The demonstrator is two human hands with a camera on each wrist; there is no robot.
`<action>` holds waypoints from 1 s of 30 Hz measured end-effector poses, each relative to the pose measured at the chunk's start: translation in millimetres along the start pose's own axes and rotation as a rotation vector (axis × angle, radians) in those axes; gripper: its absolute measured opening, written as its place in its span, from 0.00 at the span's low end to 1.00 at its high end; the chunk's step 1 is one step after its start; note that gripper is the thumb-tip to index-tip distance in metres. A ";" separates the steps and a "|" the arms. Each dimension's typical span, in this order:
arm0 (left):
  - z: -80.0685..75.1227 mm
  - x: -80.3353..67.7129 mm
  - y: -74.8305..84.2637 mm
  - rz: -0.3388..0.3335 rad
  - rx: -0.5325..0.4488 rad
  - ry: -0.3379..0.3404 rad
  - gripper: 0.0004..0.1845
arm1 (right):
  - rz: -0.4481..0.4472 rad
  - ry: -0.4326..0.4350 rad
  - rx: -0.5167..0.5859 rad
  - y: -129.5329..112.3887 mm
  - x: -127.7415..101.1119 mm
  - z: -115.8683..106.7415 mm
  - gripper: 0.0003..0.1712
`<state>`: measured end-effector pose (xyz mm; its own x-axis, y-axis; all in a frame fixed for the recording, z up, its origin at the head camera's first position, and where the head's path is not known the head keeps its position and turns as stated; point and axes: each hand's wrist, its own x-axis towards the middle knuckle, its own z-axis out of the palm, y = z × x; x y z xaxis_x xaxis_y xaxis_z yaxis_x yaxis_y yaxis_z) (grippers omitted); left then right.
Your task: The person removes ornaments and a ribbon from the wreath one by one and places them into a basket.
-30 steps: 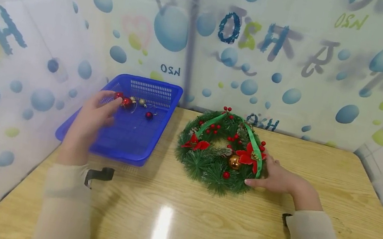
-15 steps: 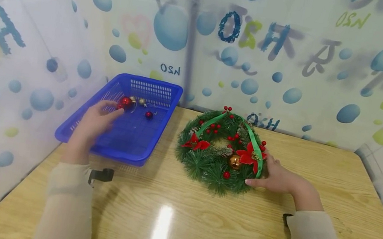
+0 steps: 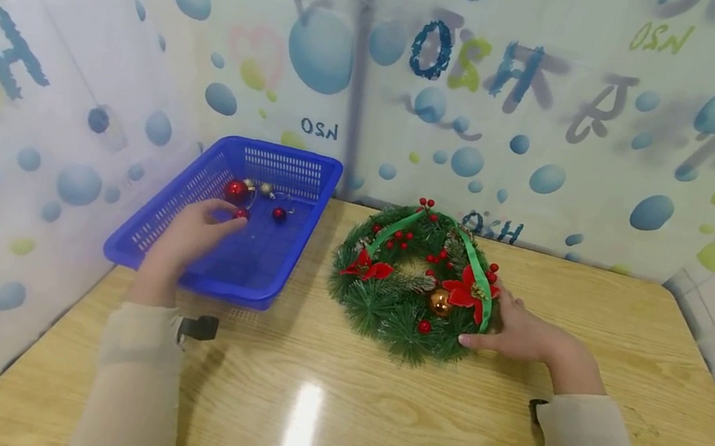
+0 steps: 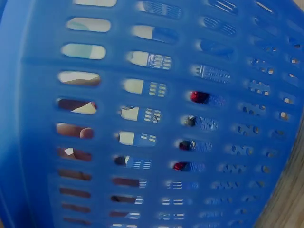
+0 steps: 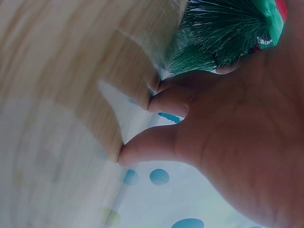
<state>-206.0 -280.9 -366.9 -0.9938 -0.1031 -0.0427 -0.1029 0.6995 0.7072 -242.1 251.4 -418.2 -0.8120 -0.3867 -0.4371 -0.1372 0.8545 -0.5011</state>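
Head view, from the left: a blue perforated plastic basket (image 3: pixel 282 164) sits on the pale wooden table (image 3: pixel 368 420), close to the bubble-printed wall. The left hand (image 3: pixel 194 232) reaches over the basket's near rim, and its fingertips pinch a small red bauble (image 3: pixel 241 214) just above the basket floor. Just beyond the fingers lie a larger shiny red ball ornament (image 3: pixel 236 191), a small gold bauble (image 3: pixel 265 189) and a small dark red bauble (image 3: pixel 278 214), all near the basket's far end and apart from the hand. The left wrist view shows only the basket's slotted wall (image 4: pixel 42 114) close up, with red spots glimpsed through the slots.

To the right of the basket, a green pine wreath with red poinsettias, berries and a green ribbon (image 3: pixel 414 283) lies flat on the table. The right hand (image 3: pixel 519 330) rests against the wreath's right edge, fingers relaxed and touching the needles, thumb along the lower rim. The right wrist view shows straight fingers (image 5: pixel 156 142) beside green needles (image 5: pixel 213 33).
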 end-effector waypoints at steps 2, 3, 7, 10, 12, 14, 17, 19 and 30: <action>0.0 0.0 0.5 -0.003 0.007 -0.005 0.31 | 0.005 -0.003 0.001 -0.2 0.1 -0.3 0.84; -0.2 0.1 0.7 -0.003 0.010 -0.008 0.31 | 0.008 -0.005 0.004 -0.1 0.4 -0.4 0.84; -0.6 0.2 1.0 -0.010 0.018 -0.015 0.31 | 0.009 -0.004 0.002 -0.2 0.3 -1.2 0.84; -0.5 0.6 0.5 -0.011 0.023 -0.016 0.31 | 0.006 -0.001 -0.005 0.3 0.4 -1.4 0.84; 0.2 1.1 0.1 -0.008 0.024 -0.018 0.31 | 0.007 -0.002 -0.007 1.3 0.8 -1.0 0.84; 0.8 1.6 -0.6 -0.009 0.023 -0.024 0.31 | 0.012 -0.004 -0.003 1.5 0.8 -0.5 0.84; 1.1 2.1 -1.8 -0.016 0.022 -0.034 0.32 | 0.014 -0.006 0.002 1.5 0.7 -0.3 0.84; 0.9 2.2 -2.5 -0.020 0.019 -0.038 0.33 | 0.013 -0.005 0.003 0.8 0.5 -0.6 0.84; -0.4 -1.0 0.3 -0.012 -0.056 -0.029 0.33 | 0.009 0.005 -0.005 2.1 1.9 1.1 0.84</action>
<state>-205.0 -281.0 -366.4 -0.9933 -0.0900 -0.0718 -0.1134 0.6574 0.7449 -243.3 252.1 -420.9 -0.8158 -0.3778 -0.4379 -0.1333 0.8596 -0.4933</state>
